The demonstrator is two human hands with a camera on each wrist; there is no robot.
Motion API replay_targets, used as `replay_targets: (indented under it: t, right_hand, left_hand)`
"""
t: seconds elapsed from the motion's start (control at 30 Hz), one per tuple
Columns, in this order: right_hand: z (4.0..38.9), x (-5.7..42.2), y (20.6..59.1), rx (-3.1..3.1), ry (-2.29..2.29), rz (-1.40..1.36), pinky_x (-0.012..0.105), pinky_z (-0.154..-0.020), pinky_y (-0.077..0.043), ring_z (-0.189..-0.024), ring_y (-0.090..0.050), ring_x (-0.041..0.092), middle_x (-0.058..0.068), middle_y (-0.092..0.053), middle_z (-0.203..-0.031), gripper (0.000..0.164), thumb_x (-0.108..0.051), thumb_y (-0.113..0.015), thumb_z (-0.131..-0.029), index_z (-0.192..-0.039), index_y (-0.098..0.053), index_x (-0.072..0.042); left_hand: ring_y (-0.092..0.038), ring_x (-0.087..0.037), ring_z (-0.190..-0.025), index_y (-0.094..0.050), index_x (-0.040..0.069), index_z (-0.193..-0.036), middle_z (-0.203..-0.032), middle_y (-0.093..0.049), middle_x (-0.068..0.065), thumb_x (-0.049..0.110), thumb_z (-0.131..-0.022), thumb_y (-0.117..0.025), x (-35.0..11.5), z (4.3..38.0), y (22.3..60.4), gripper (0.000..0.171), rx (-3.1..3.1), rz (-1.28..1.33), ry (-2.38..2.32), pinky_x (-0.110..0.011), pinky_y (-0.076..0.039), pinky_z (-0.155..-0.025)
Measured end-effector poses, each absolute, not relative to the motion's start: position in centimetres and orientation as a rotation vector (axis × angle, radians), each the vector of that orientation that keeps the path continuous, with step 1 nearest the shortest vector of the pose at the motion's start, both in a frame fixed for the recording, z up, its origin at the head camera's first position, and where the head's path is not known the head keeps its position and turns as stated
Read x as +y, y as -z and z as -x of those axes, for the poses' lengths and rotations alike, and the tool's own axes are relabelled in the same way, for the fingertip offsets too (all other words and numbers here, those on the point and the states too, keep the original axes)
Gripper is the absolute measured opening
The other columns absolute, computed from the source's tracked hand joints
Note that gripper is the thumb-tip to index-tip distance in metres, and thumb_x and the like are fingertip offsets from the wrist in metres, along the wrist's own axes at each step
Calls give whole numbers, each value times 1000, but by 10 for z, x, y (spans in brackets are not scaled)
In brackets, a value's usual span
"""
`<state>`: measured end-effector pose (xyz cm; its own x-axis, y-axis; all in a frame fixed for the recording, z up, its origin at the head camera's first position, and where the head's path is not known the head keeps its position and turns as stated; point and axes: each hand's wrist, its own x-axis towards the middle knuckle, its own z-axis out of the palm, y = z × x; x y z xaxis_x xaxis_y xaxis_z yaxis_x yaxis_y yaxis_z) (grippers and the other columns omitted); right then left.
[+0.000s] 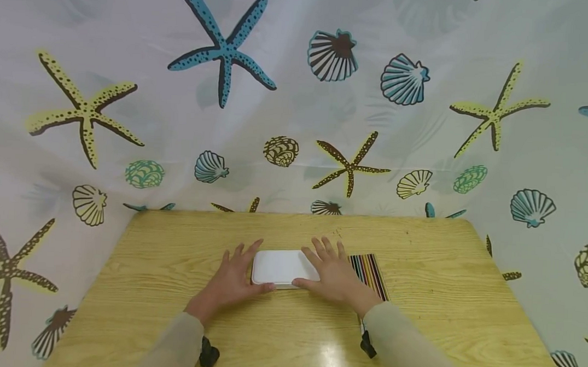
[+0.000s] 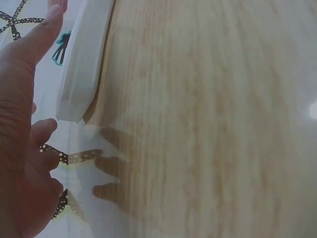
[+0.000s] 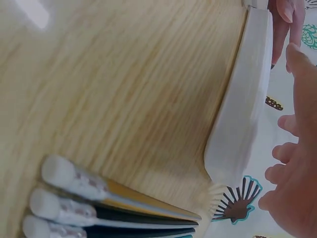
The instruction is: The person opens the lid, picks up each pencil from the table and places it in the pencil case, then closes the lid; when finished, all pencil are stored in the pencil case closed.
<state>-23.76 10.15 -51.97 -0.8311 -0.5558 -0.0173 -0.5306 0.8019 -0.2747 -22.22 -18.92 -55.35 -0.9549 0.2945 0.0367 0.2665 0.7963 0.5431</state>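
Observation:
A white rectangular case (image 1: 282, 268) with rounded corners lies flat on the wooden table. At its left end is my left hand (image 1: 233, 276), fingers spread, thumb along the near edge; the left wrist view shows that hand (image 2: 29, 124) beside the case's side wall (image 2: 86, 59). Over the right end spreads my right hand (image 1: 332, 270), its thumb tip at the near edge. The right wrist view has this hand (image 3: 299, 144) next to the case's wall (image 3: 240, 109), fingers loosely bent. Several coloured pencils (image 1: 369, 271) lie side by side, partly hidden by the right hand and forearm.
White eraser ends of pencils (image 3: 62, 206) show close up in the right wrist view. A white cloth (image 1: 297, 112) printed with starfish and shells hangs behind and beside the wooden table (image 1: 173, 244). Dark wrist devices (image 1: 209, 354) are worn at the sleeves.

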Motion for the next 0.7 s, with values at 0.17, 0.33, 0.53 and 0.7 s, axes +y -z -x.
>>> replay_targets:
  t: [0.17,0.33,0.53,0.7]
  right_hand:
    - [236,98,525,2887,394,892,67,-130,-7,-163,-17,42,19,-24,-175,90,-73,-53,-99,-166,-36,-16]
    - [235,96,529,2891,375,924,68,-129,-11,-162,-20,44,21,-26,-173,88,-71,-53,-99,-165,-37,-15]
    - [233,95,533,2876,346,922,67,-130,-12,-162,-20,44,20,-26,-174,86,-70,-51,-102,-167,-34,-16]
    - [231,94,534,2865,367,905,66,-130,-13,-163,-19,42,20,-24,-174,86,-68,-51,-102,-167,-32,-16]
  left_hand:
    - [-20,-58,-157,-16,31,-171,-169,-32,-27,85,-77,-71,-191,223,562,121,2902,-391,-884,-79,-16,-122]
    - [-24,-60,-155,-20,23,-171,-167,-32,-31,83,-76,-74,-193,224,570,124,2917,-377,-878,-78,-18,-122]
    - [-25,-54,-157,-28,10,-167,-166,-37,-28,79,-79,-74,-192,224,575,122,2943,-385,-848,-76,-16,-124]
    - [-26,-52,-157,-34,7,-165,-166,-41,-20,77,-81,-75,-191,225,578,116,2989,-408,-820,-76,-16,-124]
